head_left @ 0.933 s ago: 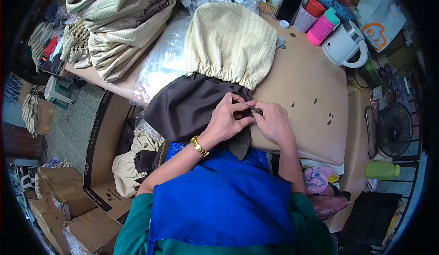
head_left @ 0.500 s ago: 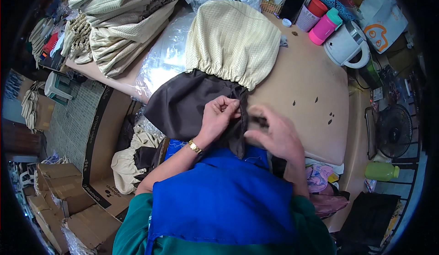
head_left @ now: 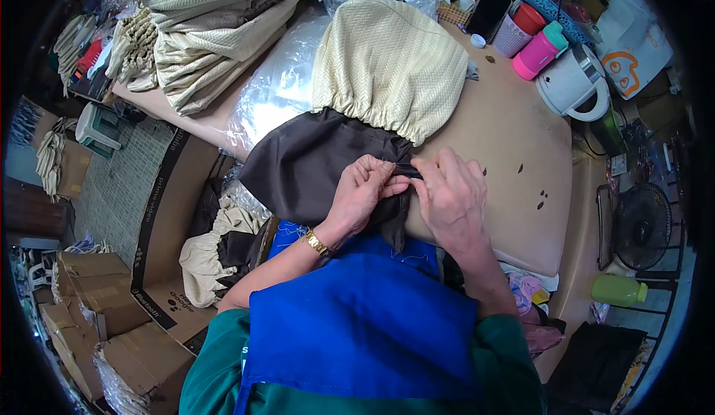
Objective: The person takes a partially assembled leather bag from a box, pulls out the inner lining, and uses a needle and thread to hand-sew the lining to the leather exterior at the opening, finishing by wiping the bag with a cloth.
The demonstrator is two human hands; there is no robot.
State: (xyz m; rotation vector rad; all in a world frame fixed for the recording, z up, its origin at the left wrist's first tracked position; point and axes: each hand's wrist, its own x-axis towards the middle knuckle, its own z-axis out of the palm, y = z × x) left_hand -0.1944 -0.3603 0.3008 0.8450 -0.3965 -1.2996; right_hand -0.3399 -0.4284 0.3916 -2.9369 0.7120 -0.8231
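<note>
With the left hand (head_left: 360,195) and right hand (head_left: 454,200) both pinching the edge of the dark cloth (head_left: 309,166), which lies on the table (head_left: 514,128) against the cream cloth (head_left: 387,72), uneven pulling could pucker it or let it slip loose

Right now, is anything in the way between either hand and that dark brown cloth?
Nothing visible is: the left hand and right hand both pinch the dark brown cloth near its right side. The cream textured fabric with a gathered edge lies beyond them, not between.
</note>
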